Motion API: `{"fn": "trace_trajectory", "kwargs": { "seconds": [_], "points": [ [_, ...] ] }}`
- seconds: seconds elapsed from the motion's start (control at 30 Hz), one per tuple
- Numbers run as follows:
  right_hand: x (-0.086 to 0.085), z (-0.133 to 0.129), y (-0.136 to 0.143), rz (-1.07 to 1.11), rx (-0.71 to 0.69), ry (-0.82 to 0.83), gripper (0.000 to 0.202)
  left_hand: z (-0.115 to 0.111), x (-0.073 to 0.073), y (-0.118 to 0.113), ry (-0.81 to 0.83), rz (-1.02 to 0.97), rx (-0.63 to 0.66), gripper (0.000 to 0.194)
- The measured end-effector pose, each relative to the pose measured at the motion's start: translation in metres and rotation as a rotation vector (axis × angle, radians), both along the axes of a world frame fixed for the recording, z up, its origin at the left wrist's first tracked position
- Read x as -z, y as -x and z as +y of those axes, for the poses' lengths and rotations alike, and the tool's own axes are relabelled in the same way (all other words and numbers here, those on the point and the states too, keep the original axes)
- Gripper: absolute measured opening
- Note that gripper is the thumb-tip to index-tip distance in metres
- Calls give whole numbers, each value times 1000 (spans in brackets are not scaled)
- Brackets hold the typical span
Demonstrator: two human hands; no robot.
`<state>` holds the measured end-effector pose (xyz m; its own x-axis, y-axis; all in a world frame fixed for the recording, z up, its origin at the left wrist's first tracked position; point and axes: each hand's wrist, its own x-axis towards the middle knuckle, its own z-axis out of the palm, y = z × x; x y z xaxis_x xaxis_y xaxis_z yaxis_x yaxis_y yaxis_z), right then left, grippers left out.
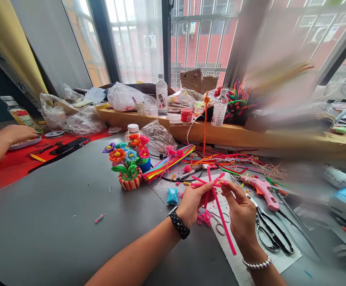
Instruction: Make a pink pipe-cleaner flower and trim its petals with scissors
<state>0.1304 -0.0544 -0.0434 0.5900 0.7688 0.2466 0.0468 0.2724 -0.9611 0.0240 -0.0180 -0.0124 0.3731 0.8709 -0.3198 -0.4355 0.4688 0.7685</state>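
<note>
Several pink pipe cleaners [224, 224] cross one another in a star-like shape, one long strand hanging down toward the front. My left hand [194, 200], with a black dotted watch strap at its wrist, pinches them near the crossing. Fingertips of my right hand [240, 208] are closed on the same pink pieces just right of the crossing; a silver bead bracelet circles that wrist. Beneath the hands lies a white paper sheet [235, 272] with small scissors [220, 228] and large black-handled scissors [276, 234]. Pink scraps [203, 217] sit beside the sheet.
Pots of pipe-cleaner flowers [130, 180] and a striped bundle of pipe cleaners [168, 163] stand left of centre. A pink glue gun [261, 190] with its cord lies right. Bottles [162, 97] line the sill behind. Another person's hand [19, 134] is at far left.
</note>
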Motion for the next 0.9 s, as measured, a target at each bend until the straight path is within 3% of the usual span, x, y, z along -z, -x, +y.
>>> {"fn": "trace_trajectory", "kwargs": {
  "seconds": [0.27,0.47,0.63,0.8,0.9],
  "points": [
    [4,6,-2,106,-239,-33,17,2,-3,1,-27,-12,-76,20],
    [0,10,-7,58,-304,17,23,3,-3,2,-82,5,-60,21],
    [1,9,-7,2,-198,-31,22,3,-3,1,-65,22,-48,19],
    [3,3,-3,-232,1,21,22,5,-1,2,-63,52,-56,21],
    [1,0,-2,-362,39,8,21,5,0,2,-73,54,-52,23]
  ]
}}
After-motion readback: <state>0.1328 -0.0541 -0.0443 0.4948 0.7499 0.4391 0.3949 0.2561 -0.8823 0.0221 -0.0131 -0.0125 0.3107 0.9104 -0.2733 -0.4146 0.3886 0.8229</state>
